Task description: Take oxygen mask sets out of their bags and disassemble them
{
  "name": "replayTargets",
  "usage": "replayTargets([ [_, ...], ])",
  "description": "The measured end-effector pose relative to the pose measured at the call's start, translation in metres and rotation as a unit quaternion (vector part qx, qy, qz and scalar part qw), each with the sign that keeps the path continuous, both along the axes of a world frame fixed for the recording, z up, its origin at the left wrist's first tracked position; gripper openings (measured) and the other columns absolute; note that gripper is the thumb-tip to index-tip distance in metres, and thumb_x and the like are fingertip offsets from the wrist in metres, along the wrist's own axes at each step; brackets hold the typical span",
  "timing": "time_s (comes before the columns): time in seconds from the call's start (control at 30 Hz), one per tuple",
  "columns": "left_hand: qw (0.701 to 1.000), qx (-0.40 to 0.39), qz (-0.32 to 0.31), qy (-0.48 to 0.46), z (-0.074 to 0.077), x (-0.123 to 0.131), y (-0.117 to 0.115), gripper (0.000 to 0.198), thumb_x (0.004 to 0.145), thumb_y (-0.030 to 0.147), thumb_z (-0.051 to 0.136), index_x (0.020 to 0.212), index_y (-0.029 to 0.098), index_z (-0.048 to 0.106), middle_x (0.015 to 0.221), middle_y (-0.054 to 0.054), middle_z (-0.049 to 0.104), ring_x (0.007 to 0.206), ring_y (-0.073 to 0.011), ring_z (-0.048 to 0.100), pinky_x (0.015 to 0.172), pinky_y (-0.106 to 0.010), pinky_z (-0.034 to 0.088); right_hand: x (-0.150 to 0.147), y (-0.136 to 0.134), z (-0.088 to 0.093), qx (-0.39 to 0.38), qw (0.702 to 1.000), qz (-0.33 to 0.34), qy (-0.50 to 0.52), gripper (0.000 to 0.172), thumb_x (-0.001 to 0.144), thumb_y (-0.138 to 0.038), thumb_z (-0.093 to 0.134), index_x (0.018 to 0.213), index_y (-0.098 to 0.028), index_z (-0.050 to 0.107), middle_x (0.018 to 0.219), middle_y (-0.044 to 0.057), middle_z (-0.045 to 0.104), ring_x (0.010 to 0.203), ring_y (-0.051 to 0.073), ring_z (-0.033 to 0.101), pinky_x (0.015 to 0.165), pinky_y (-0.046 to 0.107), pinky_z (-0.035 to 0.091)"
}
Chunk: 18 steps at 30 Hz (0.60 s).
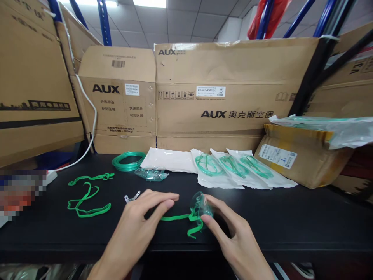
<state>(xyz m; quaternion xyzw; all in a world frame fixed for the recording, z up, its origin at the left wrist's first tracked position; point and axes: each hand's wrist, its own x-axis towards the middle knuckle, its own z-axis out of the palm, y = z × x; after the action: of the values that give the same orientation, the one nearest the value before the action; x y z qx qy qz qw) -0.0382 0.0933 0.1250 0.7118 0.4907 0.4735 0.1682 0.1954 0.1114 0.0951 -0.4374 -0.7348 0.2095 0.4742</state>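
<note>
My right hand [237, 229] pinches a small clear green-tinted oxygen mask [207, 210] between thumb and fingers, just above the black table. A green elastic strap [177, 217] is attached to the mask, with a short end hanging down in front. Its long part runs left and disappears behind my left hand [140, 217]. That hand has its index finger and thumb stretched toward the mask, apart from it; its other fingers are mostly hidden. Just beyond the left hand lies a small clear-and-metal strip [132, 197].
Loose green straps [90, 212] lie on the left. Behind are coiled green tubing [128, 161], another clear mask [153, 175], a white pouch [170, 160] and pouches with tubing [220, 181]. A taped carton [305, 163] stands right; large cardboard sheets [233, 74] form the back.
</note>
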Motion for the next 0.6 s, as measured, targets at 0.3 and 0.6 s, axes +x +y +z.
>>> replayTargets([
  [0.3, 0.985, -0.018, 0.079, 0.150, 0.001, -0.035, -0.004, 0.027, 0.100, 0.046, 0.055, 0.112, 0.035, 0.077, 0.114, 0.001, 0.076, 0.111, -0.0260, 0.066, 0.101, -0.037, 0.047, 0.000, 0.000, -0.001, -0.015, 1.000, -0.002, 0.009, 0.038, 0.096, -0.048, 0.062, 0.129, -0.030, 0.065, 0.127, 0.006, 0.073, 0.119, 0.027, 0.068, 0.103, 0.040, 0.056],
  [0.6, 0.987, -0.080, 0.054, 0.131, 0.001, -0.012, 0.003, 0.020, 0.096, 0.041, 0.063, 0.085, 0.028, 0.074, 0.083, 0.003, 0.070, 0.080, -0.0198, 0.060, 0.089, -0.032, 0.042, 0.002, 0.000, 0.001, -0.020, 1.000, 0.003, 0.002, 0.037, 0.096, -0.047, 0.062, 0.128, -0.030, 0.065, 0.123, 0.006, 0.073, 0.113, 0.027, 0.071, 0.099, 0.040, 0.058],
])
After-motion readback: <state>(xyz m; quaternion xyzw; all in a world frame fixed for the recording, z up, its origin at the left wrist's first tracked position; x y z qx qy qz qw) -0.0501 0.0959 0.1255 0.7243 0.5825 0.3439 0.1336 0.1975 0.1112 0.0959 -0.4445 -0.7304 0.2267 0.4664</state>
